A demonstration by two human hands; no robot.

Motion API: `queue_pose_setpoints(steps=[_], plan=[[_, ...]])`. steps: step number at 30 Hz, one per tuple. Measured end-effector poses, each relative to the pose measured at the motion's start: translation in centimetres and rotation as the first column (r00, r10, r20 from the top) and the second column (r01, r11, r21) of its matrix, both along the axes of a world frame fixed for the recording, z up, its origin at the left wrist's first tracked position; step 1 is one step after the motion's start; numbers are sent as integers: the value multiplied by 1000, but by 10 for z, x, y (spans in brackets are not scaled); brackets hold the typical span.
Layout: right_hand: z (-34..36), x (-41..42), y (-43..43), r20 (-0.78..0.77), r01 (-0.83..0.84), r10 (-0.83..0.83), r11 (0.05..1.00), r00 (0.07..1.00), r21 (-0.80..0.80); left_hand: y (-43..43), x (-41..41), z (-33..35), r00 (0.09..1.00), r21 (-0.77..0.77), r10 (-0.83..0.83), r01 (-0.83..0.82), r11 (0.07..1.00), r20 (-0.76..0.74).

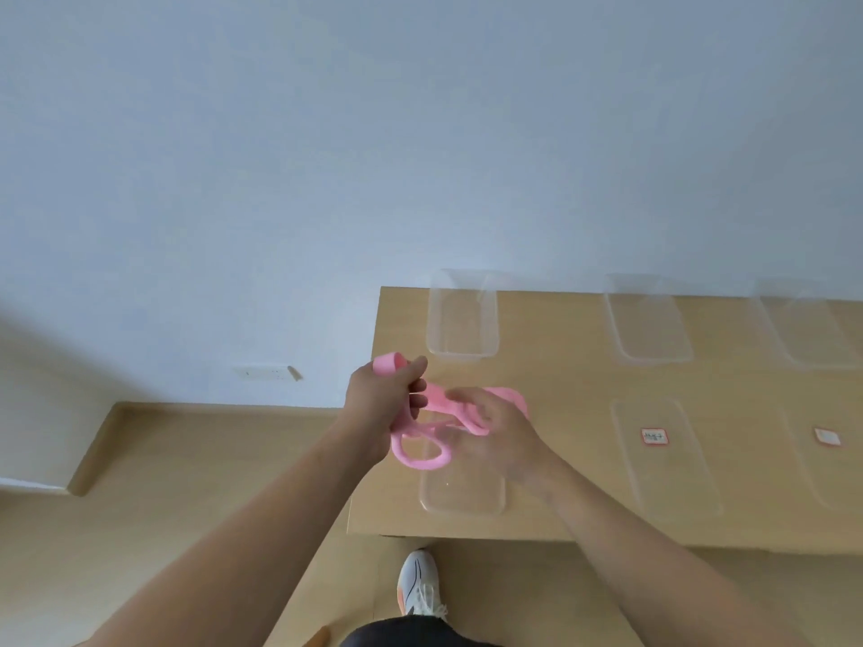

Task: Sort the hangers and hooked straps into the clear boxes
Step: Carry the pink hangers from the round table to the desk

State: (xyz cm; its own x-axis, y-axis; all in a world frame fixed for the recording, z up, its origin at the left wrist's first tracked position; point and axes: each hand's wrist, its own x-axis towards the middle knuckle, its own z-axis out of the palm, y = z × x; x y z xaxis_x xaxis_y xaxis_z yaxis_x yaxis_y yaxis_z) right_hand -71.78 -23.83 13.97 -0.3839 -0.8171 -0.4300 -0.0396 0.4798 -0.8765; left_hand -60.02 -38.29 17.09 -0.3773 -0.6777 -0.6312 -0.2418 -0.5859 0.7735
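A pink strap with a loop hanging below it is held above the near left part of the wooden table. My left hand grips one end, its fingers curled round the pink band. My right hand is blurred and holds the other stretch of the strap. Under the hands lies a clear box. Another clear box stands at the back left of the table.
More clear boxes sit to the right: two at the back, and two nearer ones with small red-edged labels. The table's left edge drops to a wooden floor. My white shoe is below the table's front edge.
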Motion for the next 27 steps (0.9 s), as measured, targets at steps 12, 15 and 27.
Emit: queue_pose_setpoints(steps=[12,15,27], plan=[[-20,13,24,141,288,-307,948,941,136,-9,8,-19,983,210,37,1,978,-177],[-22,5,37,97,352,-368,924,925,148,2,17,-37,994,218,-15,37,975,-104],[-7,-30,61,-582,119,-28,986,812,117,46,48,-48,734,-468,-192,588,659,652]])
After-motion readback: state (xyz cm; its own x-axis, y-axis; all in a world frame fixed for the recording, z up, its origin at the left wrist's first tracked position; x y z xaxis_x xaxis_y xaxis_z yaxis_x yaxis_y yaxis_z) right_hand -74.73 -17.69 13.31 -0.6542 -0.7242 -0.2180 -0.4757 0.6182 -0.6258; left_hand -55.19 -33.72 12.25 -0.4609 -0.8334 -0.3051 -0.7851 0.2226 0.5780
